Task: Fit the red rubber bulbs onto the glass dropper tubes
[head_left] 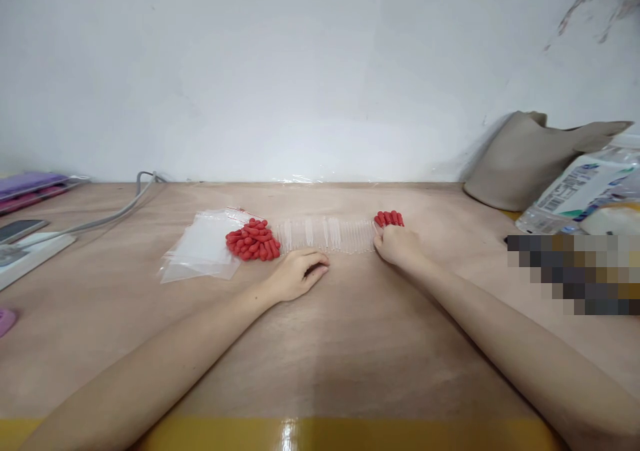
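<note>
A row of thin clear tubes, apparently glass, lies side by side across the wooden table. Left of the row is a pile of small red rubbery bulbs. More red bulbs sit together at its right end. My left hand rests by the near edge of the tubes, fingers curved, a gap between thumb and fingers, with nothing in it. At the right end, just in front of the smaller red group, my right hand has its fingers closed; whatever they pinch is hidden.
Clear plastic bags lie left of the red pile. Further left are a white power strip with a grey cable, a phone and purple packets. A labelled plastic bottle and a grey-brown container stand right.
</note>
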`<state>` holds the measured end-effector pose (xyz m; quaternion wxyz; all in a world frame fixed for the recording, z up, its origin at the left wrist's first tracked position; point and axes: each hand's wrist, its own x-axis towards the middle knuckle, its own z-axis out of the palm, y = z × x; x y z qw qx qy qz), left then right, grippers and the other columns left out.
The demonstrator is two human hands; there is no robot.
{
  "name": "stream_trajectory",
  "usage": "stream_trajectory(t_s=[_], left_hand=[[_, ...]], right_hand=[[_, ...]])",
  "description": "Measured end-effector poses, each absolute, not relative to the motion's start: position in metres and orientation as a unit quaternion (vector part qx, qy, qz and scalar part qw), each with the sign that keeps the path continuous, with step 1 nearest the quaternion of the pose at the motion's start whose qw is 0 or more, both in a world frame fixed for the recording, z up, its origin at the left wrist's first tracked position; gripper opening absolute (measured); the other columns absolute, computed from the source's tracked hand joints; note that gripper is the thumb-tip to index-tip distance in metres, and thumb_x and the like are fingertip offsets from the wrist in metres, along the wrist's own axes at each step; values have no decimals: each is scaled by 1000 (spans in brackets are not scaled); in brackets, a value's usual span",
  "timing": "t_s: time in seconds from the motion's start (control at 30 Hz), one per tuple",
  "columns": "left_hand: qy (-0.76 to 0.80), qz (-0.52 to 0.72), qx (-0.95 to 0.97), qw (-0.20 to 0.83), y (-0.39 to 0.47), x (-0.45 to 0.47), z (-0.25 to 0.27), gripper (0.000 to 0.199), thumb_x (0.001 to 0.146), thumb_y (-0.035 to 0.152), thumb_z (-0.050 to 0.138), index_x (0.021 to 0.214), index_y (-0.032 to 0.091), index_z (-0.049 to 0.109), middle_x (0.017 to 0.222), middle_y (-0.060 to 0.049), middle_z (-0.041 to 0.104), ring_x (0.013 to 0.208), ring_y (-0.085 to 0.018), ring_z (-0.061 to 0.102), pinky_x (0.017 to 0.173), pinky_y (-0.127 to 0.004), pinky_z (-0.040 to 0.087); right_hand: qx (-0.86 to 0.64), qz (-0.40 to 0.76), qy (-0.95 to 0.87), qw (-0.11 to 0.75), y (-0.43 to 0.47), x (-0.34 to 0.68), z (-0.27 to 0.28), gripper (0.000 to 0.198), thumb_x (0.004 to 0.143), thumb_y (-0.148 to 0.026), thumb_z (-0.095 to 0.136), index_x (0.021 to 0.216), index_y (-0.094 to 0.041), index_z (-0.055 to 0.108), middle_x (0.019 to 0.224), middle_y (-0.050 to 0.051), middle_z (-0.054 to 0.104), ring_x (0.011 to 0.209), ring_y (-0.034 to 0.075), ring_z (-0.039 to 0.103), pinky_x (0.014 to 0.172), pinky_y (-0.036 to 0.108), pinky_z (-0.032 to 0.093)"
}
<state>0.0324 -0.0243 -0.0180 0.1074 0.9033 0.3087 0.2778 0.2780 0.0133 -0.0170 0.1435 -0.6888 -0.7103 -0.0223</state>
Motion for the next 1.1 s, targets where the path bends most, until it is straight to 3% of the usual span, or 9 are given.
stream_trajectory(t_s=[0.13, 0.27, 0.37, 0.5, 0.6, 0.67, 0.8, 0.97, 1.1], left_hand=[[305, 280, 904, 109, -23, 32, -19, 18, 85, 21, 45, 92, 18, 61, 91, -6, 63, 87, -17, 58, 78, -30, 46], [303, 279, 905, 107, -24, 32, -18, 16, 85, 20, 45, 89, 17, 60, 89, -5, 63, 85, -17, 58, 77, -30, 46], [319, 296, 896, 92, -26, 33, -16, 13, 83, 20, 47, 79, 16, 58, 80, -5, 61, 78, -16, 56, 72, -29, 45], [379, 355, 854, 29, -24, 30, -10, 12, 79, 25, 55, 71, 17, 50, 74, -3, 58, 73, -17, 53, 70, -30, 43], [435, 383, 813, -47, -13, 19, 1, 15, 76, 29, 57, 82, 17, 51, 83, -5, 59, 80, -20, 53, 74, -34, 41], [477, 352, 800, -93, -2, 5, 12, 18, 77, 29, 55, 90, 17, 54, 90, -6, 60, 87, -23, 53, 79, -38, 39], [570, 270, 764, -135, 21, -30, 33, 18, 77, 29, 51, 78, 19, 65, 88, -7, 61, 90, -26, 53, 81, -41, 38], [577, 159, 801, -28, 35, -64, 48, 29, 75, 39, 50, 84, 18, 68, 87, -7, 63, 78, -21, 57, 71, -31, 43], [515, 91, 852, 31, 37, -76, 56, 36, 72, 47, 51, 90, 21, 67, 92, -5, 62, 79, -19, 57, 72, -28, 43]], right_hand=[[-719, -58, -668, 185, 6, 268, -14, 27, 83, -26, 36, 88, -10, 56, 85, 17, 60, 79, 27, 57, 64, 36, 40], [-603, -123, -739, 273, -4, 258, -18, 24, 86, -27, 32, 85, -12, 51, 80, 13, 58, 76, 24, 54, 69, 35, 37], [-511, -107, -799, 298, -12, 253, -24, 20, 87, -26, 33, 80, -15, 49, 75, 9, 56, 71, 20, 51, 68, 32, 36], [-440, -21, -843, 310, -17, 250, -30, 17, 87, -23, 36, 82, -16, 50, 78, 7, 57, 72, 17, 52, 68, 29, 39], [-431, 7, -838, 335, -18, 251, -32, 20, 88, -22, 36, 98, -15, 52, 85, 7, 60, 79, 17, 54, 71, 29, 41], [-425, 1, -837, 345, -17, 251, -33, 27, 88, -20, 35, 109, -14, 50, 90, 8, 61, 82, 17, 55, 74, 30, 42], [-397, -11, -851, 344, -16, 250, -34, 28, 88, -17, 34, 108, -16, 54, 85, 7, 61, 80, 17, 55, 72, 30, 44], [-381, -12, -848, 369, -13, 251, -35, 21, 87, -16, 37, 96, -17, 56, 88, 7, 60, 80, 18, 55, 73, 31, 45], [-377, -15, -850, 368, -12, 251, -36, 19, 86, -15, 38, 93, -17, 55, 87, 7, 60, 80, 18, 55, 73, 32, 45]])
